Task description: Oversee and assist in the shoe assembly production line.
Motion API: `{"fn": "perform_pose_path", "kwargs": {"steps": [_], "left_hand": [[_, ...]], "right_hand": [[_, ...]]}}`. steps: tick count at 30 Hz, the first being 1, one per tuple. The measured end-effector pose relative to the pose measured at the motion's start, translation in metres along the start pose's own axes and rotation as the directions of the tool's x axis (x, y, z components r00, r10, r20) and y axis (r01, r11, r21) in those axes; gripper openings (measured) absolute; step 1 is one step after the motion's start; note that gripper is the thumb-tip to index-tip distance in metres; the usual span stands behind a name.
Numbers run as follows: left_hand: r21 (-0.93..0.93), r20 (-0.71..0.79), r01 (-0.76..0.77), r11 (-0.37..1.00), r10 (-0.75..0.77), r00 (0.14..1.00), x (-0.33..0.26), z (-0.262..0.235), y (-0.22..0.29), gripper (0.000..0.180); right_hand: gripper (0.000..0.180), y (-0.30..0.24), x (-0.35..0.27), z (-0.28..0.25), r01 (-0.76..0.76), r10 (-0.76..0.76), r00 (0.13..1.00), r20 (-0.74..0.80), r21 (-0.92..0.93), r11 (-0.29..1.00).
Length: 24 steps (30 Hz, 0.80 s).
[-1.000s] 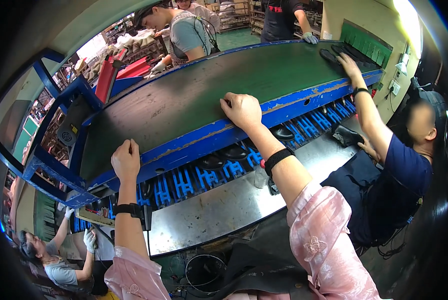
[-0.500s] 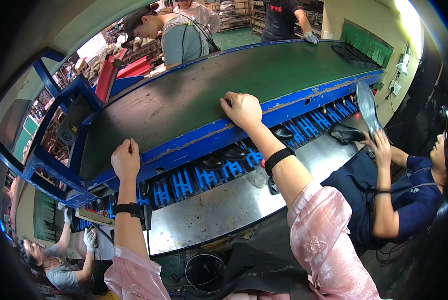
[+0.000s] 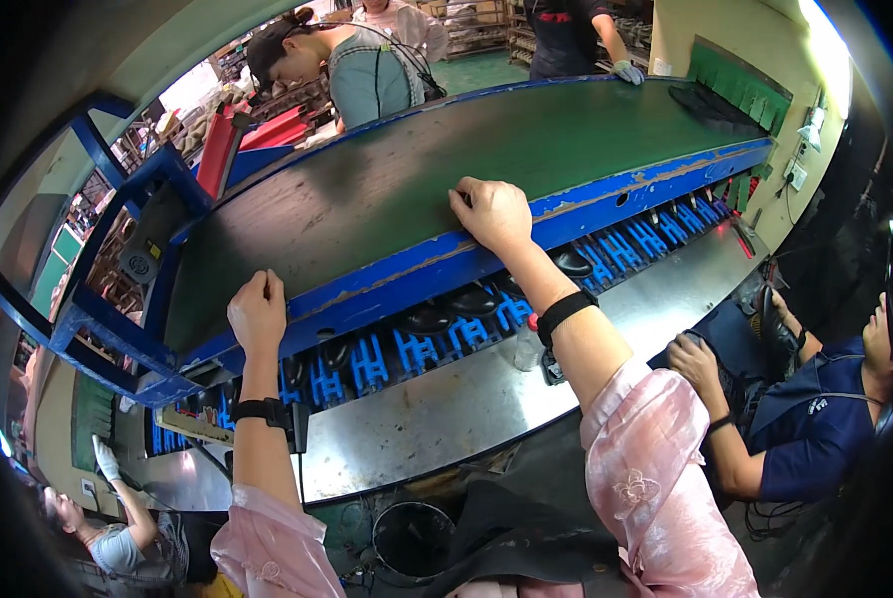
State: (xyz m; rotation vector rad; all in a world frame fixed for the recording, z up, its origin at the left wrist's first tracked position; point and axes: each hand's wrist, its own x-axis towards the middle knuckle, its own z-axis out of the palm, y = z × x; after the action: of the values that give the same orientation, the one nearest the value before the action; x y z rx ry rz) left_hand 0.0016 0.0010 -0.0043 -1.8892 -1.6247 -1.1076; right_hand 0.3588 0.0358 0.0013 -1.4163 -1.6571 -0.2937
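Our belt (image 3: 437,189) runs across in front — the right hand (image 3: 493,212) lies on its blue rail (image 3: 606,204), fingers loosely bent, holding nothing; the left hand (image 3: 257,311) is fisted there, apparently empty. Fingers could get pinched if the belt moves.

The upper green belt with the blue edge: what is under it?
Under the green belt, blue holders run along a lower track, some carrying black shoes. The blue edge, where both hands rest, covers the row's back part, so farther items cannot be seen.

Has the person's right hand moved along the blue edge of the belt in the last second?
No. The right hand rests at the same spot on the blue rail of the conveyor, fingers on the dark belt.
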Motion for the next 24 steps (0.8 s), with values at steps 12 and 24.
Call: {"fn": "perform_pose_path", "kwargs": {"steps": [12,24], "left_hand": [[0.019,-0.003,0.001,1.0,-0.001,1.0,0.0008,-0.0013,0.0029,0.032],[0.014,-0.003,-0.013,1.0,0.013,1.0,0.001,-0.0031,0.0032,0.031]], "right_hand": [[0.023,-0.0001,0.001,-0.0029,-0.024,0.025,0.999,0.032,-0.013,1.0],[0.023,0.0005,0.001,-0.0012,-0.02,0.021,0.999,0.034,-0.025,0.999]]}}
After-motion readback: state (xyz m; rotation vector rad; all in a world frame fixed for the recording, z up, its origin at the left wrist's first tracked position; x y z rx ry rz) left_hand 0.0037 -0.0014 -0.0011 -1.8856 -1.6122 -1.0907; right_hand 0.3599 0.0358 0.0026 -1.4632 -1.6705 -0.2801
